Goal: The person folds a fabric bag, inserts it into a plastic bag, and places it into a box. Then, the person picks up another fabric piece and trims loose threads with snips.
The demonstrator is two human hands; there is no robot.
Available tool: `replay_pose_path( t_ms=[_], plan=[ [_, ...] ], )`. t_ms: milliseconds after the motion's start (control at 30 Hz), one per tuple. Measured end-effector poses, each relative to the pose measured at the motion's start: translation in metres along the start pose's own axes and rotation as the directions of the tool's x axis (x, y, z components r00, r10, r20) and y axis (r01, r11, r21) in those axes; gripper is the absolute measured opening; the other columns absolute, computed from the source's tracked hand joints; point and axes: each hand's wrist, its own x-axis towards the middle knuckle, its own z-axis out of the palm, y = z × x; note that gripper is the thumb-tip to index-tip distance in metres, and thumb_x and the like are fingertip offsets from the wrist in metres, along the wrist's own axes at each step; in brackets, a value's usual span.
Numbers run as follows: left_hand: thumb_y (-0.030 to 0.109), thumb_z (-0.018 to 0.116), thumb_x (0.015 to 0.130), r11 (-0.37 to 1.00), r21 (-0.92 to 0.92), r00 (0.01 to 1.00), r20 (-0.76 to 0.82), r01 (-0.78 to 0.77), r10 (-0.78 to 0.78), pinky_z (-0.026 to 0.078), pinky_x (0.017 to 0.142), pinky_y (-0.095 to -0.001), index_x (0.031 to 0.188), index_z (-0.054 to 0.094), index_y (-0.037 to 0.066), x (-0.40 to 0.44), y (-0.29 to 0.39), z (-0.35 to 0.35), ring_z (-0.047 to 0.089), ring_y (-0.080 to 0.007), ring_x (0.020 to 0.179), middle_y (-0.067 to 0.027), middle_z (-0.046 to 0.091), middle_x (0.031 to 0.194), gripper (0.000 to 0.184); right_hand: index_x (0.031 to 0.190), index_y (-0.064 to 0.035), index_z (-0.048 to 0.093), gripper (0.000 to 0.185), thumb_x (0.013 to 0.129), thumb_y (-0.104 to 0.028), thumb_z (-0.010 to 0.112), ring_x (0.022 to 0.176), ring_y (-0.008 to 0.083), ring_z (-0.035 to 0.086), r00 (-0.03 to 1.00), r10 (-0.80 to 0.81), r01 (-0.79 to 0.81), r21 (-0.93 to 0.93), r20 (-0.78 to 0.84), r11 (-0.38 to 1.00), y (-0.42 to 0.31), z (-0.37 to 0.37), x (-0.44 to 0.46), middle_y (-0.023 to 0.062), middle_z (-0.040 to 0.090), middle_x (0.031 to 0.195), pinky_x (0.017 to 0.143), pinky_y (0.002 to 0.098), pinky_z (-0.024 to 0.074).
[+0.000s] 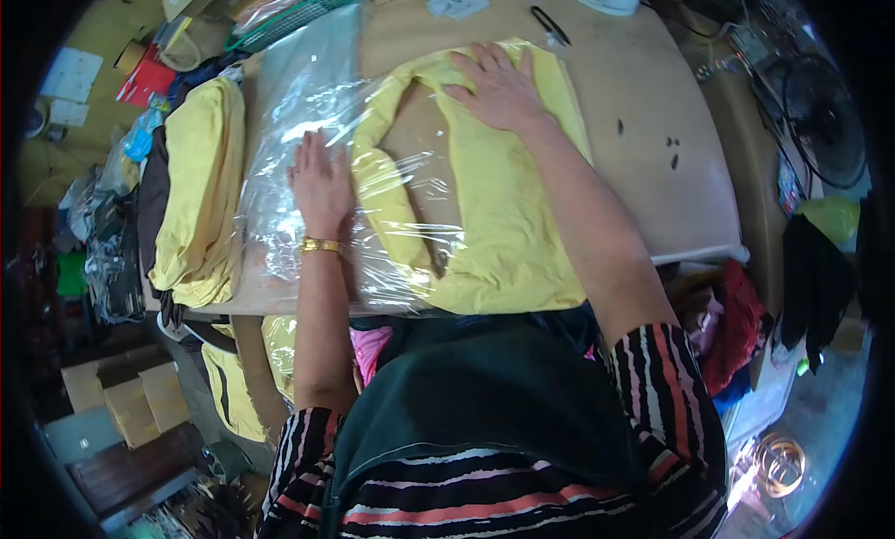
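Note:
A yellow garment [508, 203] lies on the table, with a long sleeve bent round in a loop on its left side. Clear plastic film, which looks like a bag [308, 63], spreads to the left and reaches over the sleeve. My left hand [321, 177] rests flat on the plastic, fingers stretched out, a gold-coloured band at the wrist. Near the garment's far edge, my right hand [499, 87] presses down with its fingers spread. Whether plastic lies between that hand and the cloth, I cannot tell.
A folded pile of yellow cloth [200, 194] sits at the table's left edge. Small black snips [550, 24] and a green basket [294, 17] are at the back. Cardboard boxes [135, 394] stand on the lower left. A fan [820, 119] is at the right.

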Motion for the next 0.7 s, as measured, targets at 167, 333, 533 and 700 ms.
replay_pose_path(
  t_ms=[167, 333, 533, 700],
  plan=[
    [0.04, 0.047, 0.096, 1.0, -0.002, 1.0, -0.013, 0.022, -0.022, 0.02, 0.115, -0.052, 0.145, 0.04, 0.008, 0.005, 0.019, 0.004, 0.03, -0.0364, 0.141, -0.0163, 0.035, 0.152, 0.059, 0.148, -0.0228, 0.035, 0.065, 0.094, -0.06, 0.039, 0.145, 0.0271, 0.022, 0.982, -0.066, 0.047, 0.109, 0.18, 0.993, 0.018, -0.013, 0.035, 0.0079, 0.029, 0.155, 0.115, 0.0597, 0.0107],
    [0.021, 0.058, 0.091, 0.942, 0.002, 0.942, 0.01, -0.336, 0.336, 0.03, 0.11, -0.0536, 0.142, 0.043, 0.006, -0.025, 0.094, -0.089, 0.035, -0.0423, 0.136, -0.0248, 0.037, 0.147, 0.055, 0.134, -0.013, 0.049, 0.048, 0.092, -0.032, 0.059, 0.129, 0.0332, 0.043, 0.963, -0.104, 0.141, 0.138, -0.247, 0.98, 0.032, -0.11, -0.052, 0.0163, 0.047, 0.139, 0.107, 0.0485, 0.0337],
    [0.039, 0.056, 0.091, 0.734, -0.305, 0.634, 0.371, -0.607, 0.679, 0.012, 0.111, -0.0641, 0.146, 0.038, 0.014, -0.119, 0.15, -0.09, 0.029, -0.041, 0.14, -0.016, 0.029, 0.155, 0.063, 0.12, -0.001, 0.051, 0.046, 0.084, -0.023, 0.07, 0.103, 0.0335, 0.06, 0.738, 0.658, -0.663, 0.341, 0.149, 0.666, 0.027, -0.133, -0.247, 0.0222, 0.06, 0.112, 0.08, 0.042, 0.0494],
    [0.05, 0.052, 0.092, 0.794, -0.239, 0.74, 0.288, -0.559, 0.608, 0.009, 0.111, -0.0656, 0.147, 0.037, 0.013, -0.123, 0.168, -0.058, 0.026, -0.0411, 0.142, -0.0142, 0.028, 0.155, 0.069, 0.129, -0.0029, 0.043, 0.064, 0.074, -0.011, 0.076, 0.096, 0.0332, 0.063, 0.86, 0.506, -0.437, 0.614, 0.07, 0.658, 0.012, -0.092, -0.274, 0.0212, 0.058, 0.112, 0.076, 0.0388, 0.0497]
  ],
)
